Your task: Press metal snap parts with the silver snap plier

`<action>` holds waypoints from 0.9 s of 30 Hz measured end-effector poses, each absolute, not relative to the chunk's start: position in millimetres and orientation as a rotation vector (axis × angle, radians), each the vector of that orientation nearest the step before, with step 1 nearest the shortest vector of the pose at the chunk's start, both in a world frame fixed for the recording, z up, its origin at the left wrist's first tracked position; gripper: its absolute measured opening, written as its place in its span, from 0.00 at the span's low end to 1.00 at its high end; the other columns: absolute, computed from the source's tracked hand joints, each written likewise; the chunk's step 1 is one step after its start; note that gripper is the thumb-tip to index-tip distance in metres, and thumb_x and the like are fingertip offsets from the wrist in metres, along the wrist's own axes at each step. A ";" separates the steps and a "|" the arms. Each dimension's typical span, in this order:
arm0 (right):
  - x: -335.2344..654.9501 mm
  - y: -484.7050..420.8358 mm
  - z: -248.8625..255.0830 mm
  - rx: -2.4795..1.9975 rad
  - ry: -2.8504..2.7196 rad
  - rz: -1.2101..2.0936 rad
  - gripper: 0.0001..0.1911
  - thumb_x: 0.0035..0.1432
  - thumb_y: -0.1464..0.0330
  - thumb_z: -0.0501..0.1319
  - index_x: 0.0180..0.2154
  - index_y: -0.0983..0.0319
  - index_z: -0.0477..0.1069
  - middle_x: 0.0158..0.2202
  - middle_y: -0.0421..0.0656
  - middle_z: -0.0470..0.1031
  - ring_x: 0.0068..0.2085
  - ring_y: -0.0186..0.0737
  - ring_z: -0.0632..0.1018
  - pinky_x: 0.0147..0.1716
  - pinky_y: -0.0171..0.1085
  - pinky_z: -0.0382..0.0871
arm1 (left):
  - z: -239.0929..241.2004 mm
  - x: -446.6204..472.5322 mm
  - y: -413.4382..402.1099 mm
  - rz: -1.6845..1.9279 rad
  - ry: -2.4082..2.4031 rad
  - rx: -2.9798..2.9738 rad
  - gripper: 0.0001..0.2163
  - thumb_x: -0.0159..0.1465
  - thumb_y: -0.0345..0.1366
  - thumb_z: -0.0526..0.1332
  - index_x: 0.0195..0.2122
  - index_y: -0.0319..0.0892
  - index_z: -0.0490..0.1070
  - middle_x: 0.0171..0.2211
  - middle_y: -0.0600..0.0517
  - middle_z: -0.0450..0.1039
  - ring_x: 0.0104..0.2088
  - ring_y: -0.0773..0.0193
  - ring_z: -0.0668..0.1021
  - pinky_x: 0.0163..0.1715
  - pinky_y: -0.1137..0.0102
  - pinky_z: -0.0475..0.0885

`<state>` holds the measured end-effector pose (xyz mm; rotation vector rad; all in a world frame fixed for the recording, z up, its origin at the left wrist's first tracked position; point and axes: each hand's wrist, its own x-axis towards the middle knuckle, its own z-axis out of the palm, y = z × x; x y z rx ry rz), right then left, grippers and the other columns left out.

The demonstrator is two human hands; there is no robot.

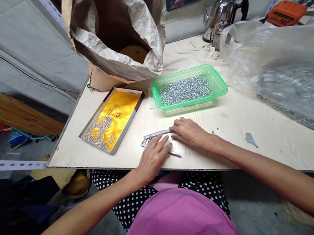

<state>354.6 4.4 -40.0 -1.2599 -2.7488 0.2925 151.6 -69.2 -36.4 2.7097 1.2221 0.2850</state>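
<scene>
My left hand (153,158) lies flat on the near edge of the pale table (264,128), fingers stretched over a small clear bag of screws (149,138). My right hand (188,132) rests palm down just beyond it, fingers spread on the same bag. A green plastic basket (219,89) filled with silver screws stands behind the hands. To the left lies a yellow-lined box lid (121,111) with several screws piled at its near end.
A big brown paper sack (117,13) stands open at the table's back left. A large clear plastic bag of screws (302,86) fills the right. A steel kettle (220,15) stands at the back. Grey shelving is on the left.
</scene>
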 end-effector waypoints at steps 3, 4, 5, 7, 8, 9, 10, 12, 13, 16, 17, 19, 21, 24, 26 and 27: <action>358.2 12.7 -44.1 -1.326 -2.721 0.240 0.10 0.65 0.70 0.55 0.37 0.65 0.75 0.38 0.49 0.74 0.40 0.43 0.69 0.38 0.40 0.56 | -47.9 156.2 -88.9 0.337 1.141 2.633 0.14 0.69 0.36 0.55 0.55 0.41 0.67 0.61 0.44 0.66 0.64 0.50 0.63 0.62 0.50 0.62; 358.1 16.9 -43.8 -1.336 -2.711 0.223 0.10 0.65 0.70 0.55 0.36 0.66 0.74 0.38 0.49 0.74 0.39 0.43 0.69 0.38 0.39 0.56 | -50.5 157.7 -91.9 0.342 1.139 2.599 0.15 0.69 0.37 0.54 0.55 0.40 0.66 0.60 0.44 0.67 0.64 0.51 0.64 0.62 0.49 0.61; 356.9 21.1 -42.6 -1.351 -2.700 0.204 0.10 0.65 0.70 0.55 0.36 0.66 0.74 0.37 0.49 0.74 0.39 0.43 0.69 0.38 0.39 0.56 | -52.2 158.8 -93.1 0.346 1.139 2.570 0.15 0.70 0.37 0.54 0.56 0.40 0.66 0.60 0.44 0.68 0.63 0.51 0.65 0.63 0.48 0.60; 349.9 27.0 -36.8 -1.407 -2.673 0.157 0.10 0.65 0.71 0.55 0.36 0.66 0.74 0.37 0.49 0.74 0.39 0.43 0.68 0.38 0.39 0.55 | -53.7 160.1 -91.9 0.356 1.129 2.528 0.15 0.70 0.37 0.53 0.56 0.40 0.66 0.60 0.43 0.67 0.64 0.52 0.65 0.63 0.48 0.59; 343.7 27.6 -32.6 -1.425 -2.666 0.132 0.10 0.65 0.71 0.55 0.36 0.66 0.75 0.38 0.49 0.74 0.39 0.43 0.68 0.37 0.39 0.55 | -54.1 160.2 -90.4 0.372 1.121 2.515 0.16 0.70 0.38 0.54 0.56 0.40 0.66 0.60 0.43 0.67 0.64 0.51 0.64 0.63 0.48 0.58; 335.4 26.3 -27.7 -1.414 -2.666 0.110 0.10 0.64 0.72 0.55 0.37 0.66 0.75 0.38 0.49 0.74 0.40 0.43 0.68 0.37 0.40 0.55 | -54.7 160.2 -89.0 0.391 1.113 2.506 0.16 0.69 0.39 0.54 0.56 0.41 0.66 0.60 0.43 0.67 0.64 0.51 0.64 0.64 0.48 0.58; 325.3 23.1 -22.8 -1.358 -2.680 0.099 0.09 0.64 0.71 0.56 0.38 0.65 0.75 0.40 0.49 0.74 0.40 0.44 0.67 0.37 0.40 0.54 | -55.9 159.9 -88.1 0.411 1.102 2.498 0.17 0.69 0.40 0.55 0.57 0.41 0.66 0.60 0.43 0.67 0.64 0.51 0.64 0.64 0.48 0.57; 301.0 12.6 -14.9 -1.110 -2.761 0.129 0.07 0.63 0.70 0.59 0.40 0.61 0.76 0.41 0.47 0.73 0.42 0.45 0.67 0.37 0.40 0.54 | -60.2 159.1 -88.1 0.435 1.108 2.475 0.19 0.68 0.41 0.57 0.57 0.40 0.67 0.58 0.41 0.69 0.62 0.49 0.67 0.62 0.48 0.60; 287.9 6.4 -12.8 -0.949 -2.820 0.159 0.06 0.62 0.69 0.60 0.38 0.59 0.76 0.41 0.46 0.73 0.43 0.45 0.66 0.37 0.39 0.54 | -63.3 158.5 -89.0 0.429 1.123 2.461 0.19 0.67 0.42 0.57 0.56 0.39 0.68 0.55 0.41 0.71 0.60 0.48 0.70 0.60 0.49 0.63; 252.2 -10.0 -15.6 -0.628 -2.943 0.228 0.04 0.57 0.70 0.64 0.29 0.58 0.76 0.34 0.44 0.72 0.41 0.44 0.66 0.36 0.39 0.56 | -72.8 156.7 -93.6 0.380 1.184 2.439 0.20 0.67 0.43 0.56 0.56 0.38 0.68 0.51 0.39 0.74 0.55 0.46 0.74 0.56 0.51 0.68; 242.8 -13.4 -18.8 -0.596 -2.948 0.226 0.05 0.56 0.70 0.65 0.27 0.58 0.75 0.32 0.44 0.71 0.40 0.44 0.65 0.36 0.39 0.56 | -75.3 156.4 -95.1 0.377 1.200 2.444 0.21 0.68 0.43 0.55 0.58 0.37 0.66 0.53 0.38 0.73 0.56 0.45 0.73 0.56 0.51 0.68; 228.4 -16.7 -25.8 -0.572 -2.927 0.202 0.06 0.55 0.69 0.65 0.26 0.57 0.74 0.29 0.44 0.69 0.38 0.45 0.65 0.36 0.40 0.58 | -78.8 156.4 -97.2 0.394 1.202 2.466 0.25 0.68 0.44 0.54 0.63 0.36 0.59 0.57 0.37 0.69 0.59 0.45 0.70 0.59 0.50 0.65; 218.0 -16.2 -30.6 -0.534 -2.908 0.179 0.05 0.56 0.68 0.64 0.27 0.56 0.73 0.27 0.44 0.68 0.37 0.46 0.65 0.36 0.40 0.58 | -80.6 157.7 -98.3 0.406 1.179 2.481 0.27 0.68 0.44 0.53 0.66 0.36 0.55 0.60 0.37 0.66 0.60 0.46 0.69 0.59 0.51 0.65; 208.3 -11.7 -26.8 -0.495 -2.858 0.158 0.05 0.58 0.71 0.61 0.29 0.59 0.71 0.27 0.43 0.68 0.35 0.43 0.65 0.36 0.40 0.58 | -78.8 159.3 -100.2 0.407 1.150 2.488 0.24 0.68 0.42 0.54 0.63 0.37 0.60 0.57 0.40 0.70 0.57 0.49 0.72 0.56 0.56 0.69; 209.1 -5.9 -13.1 -0.530 -2.776 0.134 0.07 0.61 0.74 0.56 0.32 0.61 0.71 0.29 0.43 0.70 0.35 0.41 0.65 0.36 0.39 0.57 | -71.2 155.4 -101.3 0.452 1.107 2.532 0.18 0.68 0.39 0.54 0.57 0.38 0.67 0.52 0.41 0.73 0.53 0.52 0.75 0.54 0.60 0.72; 213.2 -1.3 -2.4 -0.567 -2.711 0.098 0.08 0.62 0.74 0.54 0.34 0.62 0.71 0.30 0.43 0.70 0.34 0.40 0.65 0.35 0.39 0.57 | -64.6 150.1 -101.0 0.497 1.075 2.570 0.16 0.68 0.37 0.54 0.53 0.38 0.70 0.51 0.42 0.74 0.51 0.53 0.76 0.53 0.61 0.72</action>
